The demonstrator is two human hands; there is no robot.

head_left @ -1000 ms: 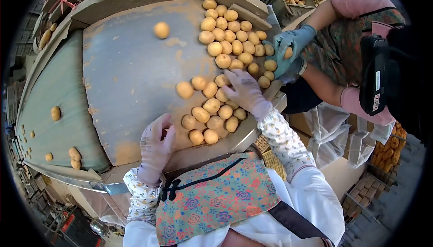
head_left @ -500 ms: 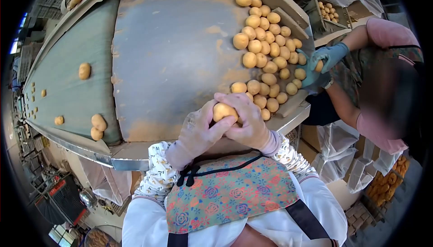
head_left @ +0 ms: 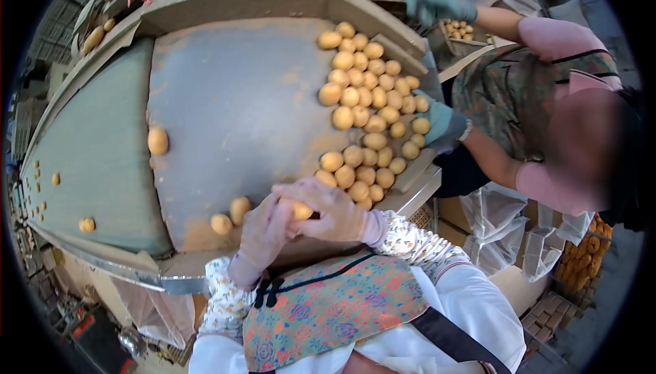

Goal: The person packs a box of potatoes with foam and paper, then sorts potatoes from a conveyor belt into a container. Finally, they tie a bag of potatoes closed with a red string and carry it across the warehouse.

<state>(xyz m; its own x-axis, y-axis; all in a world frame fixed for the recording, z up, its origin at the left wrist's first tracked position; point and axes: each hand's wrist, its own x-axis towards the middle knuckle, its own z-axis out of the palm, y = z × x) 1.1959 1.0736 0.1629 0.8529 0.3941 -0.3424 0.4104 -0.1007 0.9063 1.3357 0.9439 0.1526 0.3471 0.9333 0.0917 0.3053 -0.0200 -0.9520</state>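
Note:
A yellow potato point(head_left: 299, 210) is held between my two gloved hands above the near edge of the sorting table. My left hand point(head_left: 263, 232) is closed round its left side, and my right hand point(head_left: 333, 209) wraps over its right side. Part of the potato is hidden by the fingers. Two loose potatoes point(head_left: 239, 210) lie on the grey surface point(head_left: 232, 101) just left of my left hand. Beyond my right hand, a large group of potatoes point(head_left: 365, 97) covers the table's right end.
A green conveyor belt point(head_left: 102, 148) on the left carries scattered potatoes. One potato point(head_left: 158, 140) is at the belt's edge. Across the right end, a co-worker's gloved hand point(head_left: 437, 122) touches the group; the other gloved hand point(head_left: 437, 5) is raised near a crate.
The view has shifted. Potatoes from the belt have moved right, two of them onto the grey surface. The co-worker's one hand has risen away from the table. My hands still hold the potato.

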